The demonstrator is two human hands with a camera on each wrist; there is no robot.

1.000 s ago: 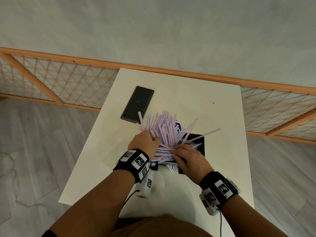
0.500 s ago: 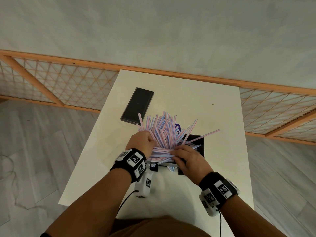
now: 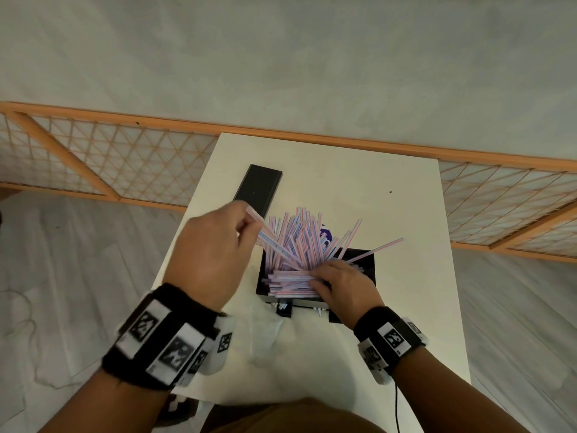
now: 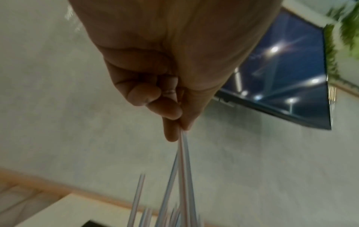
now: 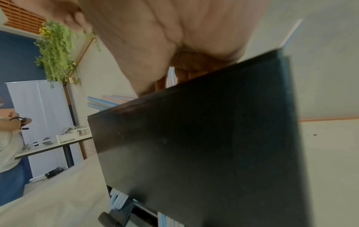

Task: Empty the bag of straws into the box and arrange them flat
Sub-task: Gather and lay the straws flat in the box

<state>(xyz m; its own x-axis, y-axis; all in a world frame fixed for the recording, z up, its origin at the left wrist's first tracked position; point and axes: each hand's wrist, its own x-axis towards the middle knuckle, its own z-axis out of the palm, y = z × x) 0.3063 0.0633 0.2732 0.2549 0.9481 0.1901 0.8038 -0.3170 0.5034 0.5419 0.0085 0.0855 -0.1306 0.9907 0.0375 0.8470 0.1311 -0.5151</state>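
Note:
A black box (image 3: 365, 257) stands mid-table, filled with pink, blue and white striped straws (image 3: 299, 242). Many stand up and fan out of it; a flat bundle (image 3: 290, 281) lies across its near side. My left hand (image 3: 215, 248) is raised left of the box and pinches a few straws (image 4: 183, 161) by their upper ends between thumb and fingers. My right hand (image 3: 340, 284) rests on the flat bundle at the box's near right, fingers over the straws; its fingertips are hidden. The box's dark front wall (image 5: 194, 145) fills the right wrist view.
A black box lid (image 3: 259, 189) lies at the table's (image 3: 359, 170) far left. Crumpled clear plastic (image 3: 281, 342) lies in front of the box. A wooden lattice rail (image 3: 93, 164) runs behind the table. A purple item (image 3: 326, 235) peeks out behind the straws.
My left hand has lifted up and to the left from the straw pile, pulling a few straws with it. My right hand stays on the flat bundle.

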